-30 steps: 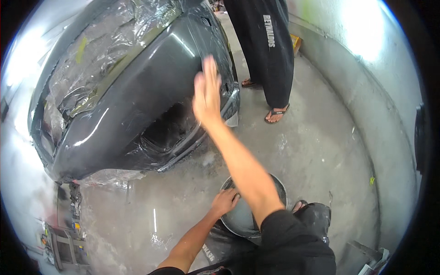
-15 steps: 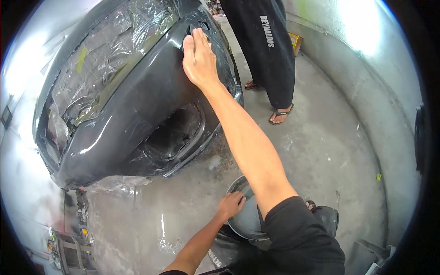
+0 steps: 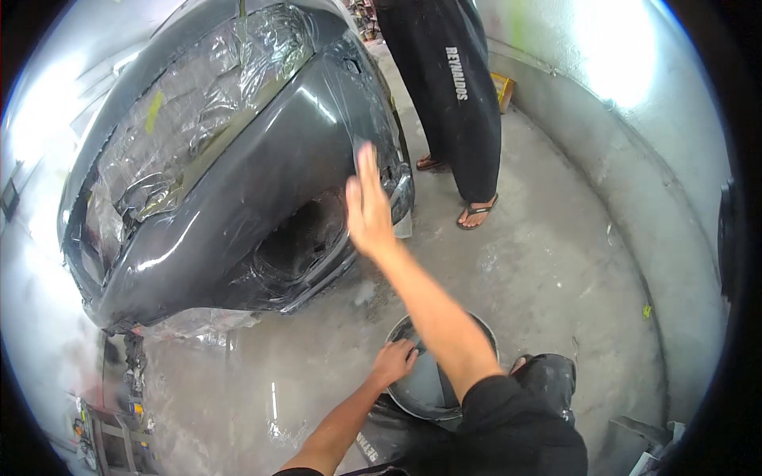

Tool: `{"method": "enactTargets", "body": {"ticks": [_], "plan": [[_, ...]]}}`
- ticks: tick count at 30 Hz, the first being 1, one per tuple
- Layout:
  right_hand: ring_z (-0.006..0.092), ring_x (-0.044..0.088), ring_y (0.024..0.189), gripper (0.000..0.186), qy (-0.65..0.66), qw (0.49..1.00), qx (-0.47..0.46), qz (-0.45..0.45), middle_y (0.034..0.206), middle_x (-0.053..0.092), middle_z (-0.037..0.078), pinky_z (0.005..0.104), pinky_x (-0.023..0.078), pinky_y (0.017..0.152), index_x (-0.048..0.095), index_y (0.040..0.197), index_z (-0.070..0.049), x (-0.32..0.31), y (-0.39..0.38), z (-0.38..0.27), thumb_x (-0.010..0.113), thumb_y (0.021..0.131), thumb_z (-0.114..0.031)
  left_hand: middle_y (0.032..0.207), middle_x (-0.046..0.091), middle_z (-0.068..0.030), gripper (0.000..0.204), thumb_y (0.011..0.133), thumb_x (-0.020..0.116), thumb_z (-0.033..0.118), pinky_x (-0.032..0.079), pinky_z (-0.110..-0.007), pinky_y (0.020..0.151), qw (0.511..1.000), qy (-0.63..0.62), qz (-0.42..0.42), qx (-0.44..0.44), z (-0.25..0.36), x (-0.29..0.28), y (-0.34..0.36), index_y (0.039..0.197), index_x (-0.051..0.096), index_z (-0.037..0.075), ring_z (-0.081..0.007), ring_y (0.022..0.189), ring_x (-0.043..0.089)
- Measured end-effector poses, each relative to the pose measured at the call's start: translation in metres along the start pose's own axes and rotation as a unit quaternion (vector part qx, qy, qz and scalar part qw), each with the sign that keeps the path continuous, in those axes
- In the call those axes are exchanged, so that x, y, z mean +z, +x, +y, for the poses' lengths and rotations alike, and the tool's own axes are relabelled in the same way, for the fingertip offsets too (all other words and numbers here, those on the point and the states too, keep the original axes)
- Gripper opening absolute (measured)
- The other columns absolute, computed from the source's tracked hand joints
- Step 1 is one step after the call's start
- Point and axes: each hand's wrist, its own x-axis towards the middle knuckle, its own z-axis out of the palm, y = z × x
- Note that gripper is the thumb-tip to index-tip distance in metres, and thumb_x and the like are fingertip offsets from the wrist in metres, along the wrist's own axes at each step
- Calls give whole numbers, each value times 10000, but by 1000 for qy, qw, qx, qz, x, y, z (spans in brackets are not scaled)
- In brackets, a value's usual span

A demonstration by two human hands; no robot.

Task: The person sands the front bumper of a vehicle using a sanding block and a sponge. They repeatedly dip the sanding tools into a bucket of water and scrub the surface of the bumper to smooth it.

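Dark grey car body (image 3: 230, 190) filling upper left; clear film (image 3: 206, 103) spread over its opening, presumably as a shield. Co-worker's black-trousered legs (image 3: 444, 111) standing just past its right side. Bucket (image 3: 425, 412) near wearer's right knee (image 3: 552, 377), likely for easy reach. Right hand (image 3: 369, 214) out at car's right edge, flat, fingers straight and together, blurred; cannot tell contact or anything under palm. Left hand (image 3: 394, 361) bent over bucket's rim, seemingly for steadying; cannot tell if gripping anything.

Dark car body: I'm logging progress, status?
Right hand fingers extended, at car body, contact unclear. Left hand at rim of bucket. Co-worker standing alongside, apart from both hands.
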Motion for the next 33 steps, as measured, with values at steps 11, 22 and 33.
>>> {"method": "enactTargets", "body": {"ticks": [11,22,33], "plan": [[425,122,1566,654,-22,999,-32,-22,1670,154,294,490,109,1272,196,1591,78,5,12,-8,406,1089,-286,1052,675,-149,213,979,583,246,494,-491,914,997,-10,-55,-50,22,-21,2,1083,651,72,-360,1005,650],[465,187,1538,664,-80,993,-88,-25,1656,196,291,604,155,1228,249,1582,32,14,57,-48,468,1068,-326,1134,688,-160,265,967,574,239,475,-468,966,996,-30,-61,-56,28,-23,11,1166,647,80,-345,1078,636],[508,243,1507,650,-67,995,-69,14,1615,263,338,546,194,1238,300,1547,83,26,96,-57,445,1079,-344,1104,678,-141,240,969,581,240,484,-472,934,997,-55,22,45,13,0,9,1139,645,83,-345,1041,640]]}}
